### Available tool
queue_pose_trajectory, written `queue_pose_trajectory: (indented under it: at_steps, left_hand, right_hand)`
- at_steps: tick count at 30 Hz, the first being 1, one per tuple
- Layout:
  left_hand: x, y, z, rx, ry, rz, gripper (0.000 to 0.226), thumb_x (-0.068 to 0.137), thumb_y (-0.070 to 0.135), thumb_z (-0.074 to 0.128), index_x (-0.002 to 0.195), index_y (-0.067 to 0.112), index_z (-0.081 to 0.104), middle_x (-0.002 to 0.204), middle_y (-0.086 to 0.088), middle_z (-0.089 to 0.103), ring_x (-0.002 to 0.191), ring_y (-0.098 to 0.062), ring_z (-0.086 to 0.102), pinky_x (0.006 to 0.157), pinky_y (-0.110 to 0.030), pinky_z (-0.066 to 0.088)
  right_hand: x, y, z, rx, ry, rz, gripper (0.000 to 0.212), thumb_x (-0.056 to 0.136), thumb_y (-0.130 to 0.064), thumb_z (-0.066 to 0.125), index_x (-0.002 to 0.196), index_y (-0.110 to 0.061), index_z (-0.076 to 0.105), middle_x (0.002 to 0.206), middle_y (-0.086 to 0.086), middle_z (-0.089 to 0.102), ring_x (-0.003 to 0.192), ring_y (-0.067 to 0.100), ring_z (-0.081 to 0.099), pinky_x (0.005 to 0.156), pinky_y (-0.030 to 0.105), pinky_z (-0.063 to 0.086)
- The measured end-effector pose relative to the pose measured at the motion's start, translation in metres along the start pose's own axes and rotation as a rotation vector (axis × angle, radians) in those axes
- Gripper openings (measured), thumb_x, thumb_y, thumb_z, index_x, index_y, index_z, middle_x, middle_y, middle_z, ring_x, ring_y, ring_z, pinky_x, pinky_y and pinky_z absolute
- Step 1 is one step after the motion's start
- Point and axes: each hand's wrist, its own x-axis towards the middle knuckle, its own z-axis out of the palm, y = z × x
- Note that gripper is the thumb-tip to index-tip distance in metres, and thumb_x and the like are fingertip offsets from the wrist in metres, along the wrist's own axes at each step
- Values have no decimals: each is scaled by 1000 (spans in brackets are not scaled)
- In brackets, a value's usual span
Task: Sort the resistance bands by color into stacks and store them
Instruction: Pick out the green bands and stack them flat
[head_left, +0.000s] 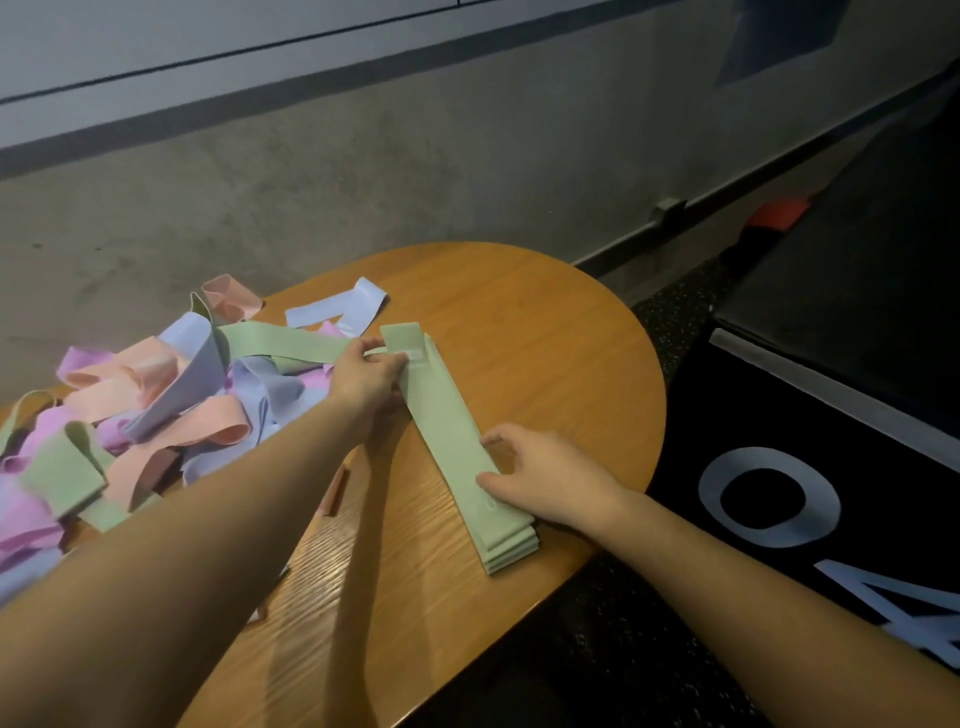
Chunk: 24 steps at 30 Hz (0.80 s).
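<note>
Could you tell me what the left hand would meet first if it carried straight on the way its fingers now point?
Probably the far end of the green stack, which the left hand already touches; beyond that, bare table, though depth is uncertain.

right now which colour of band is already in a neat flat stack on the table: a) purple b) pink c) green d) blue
c, the green stack lies flat on the table under both hands, while pink, purple and blue bands sit tangled in the pile.
</note>
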Motion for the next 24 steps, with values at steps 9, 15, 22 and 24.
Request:
queue_pose_trajectory:
  at_steps: [9, 15, 22, 24]
  left_hand:
    - [3, -2, -2, 33, -54, 62, 51, 97, 11, 65, 143, 28, 50, 108, -8, 65, 83, -23, 70, 71, -38, 62]
    - [5, -6, 1, 27, -31, 71, 45, 96, 6, 65, 137, 21, 56, 106, -8, 65, 79, -21, 71, 75, -37, 63]
    - [-1, -8, 1, 73, 25, 87, 54, 97, 12, 65, 146, 25, 46, 122, -5, 58, 97, -26, 66, 66, -35, 60]
    - [-6, -10, 3, 74, 52, 96, 57, 100, 17, 61, 152, 25, 38, 132, 1, 54, 109, -25, 61, 72, -31, 56]
  right_hand:
    - [0, 4, -2, 168, 12, 57, 25, 88, -49, 69, 102, -28, 63, 80, -2, 69, 70, 20, 68, 64, 43, 58]
    - [2, 7, -2, 196, 93, 32, 20, 96, -48, 59, 100, -29, 63, 79, -7, 63, 72, 8, 59, 70, 35, 52]
    - [9, 9, -2, 330, 141, 33, 12, 96, -45, 57, 103, -36, 61, 82, -6, 62, 71, 10, 59, 67, 39, 54]
    - [11, 6, -2, 436, 160, 36, 13, 96, -41, 58, 108, -35, 59, 89, -6, 64, 70, 11, 62, 66, 39, 58]
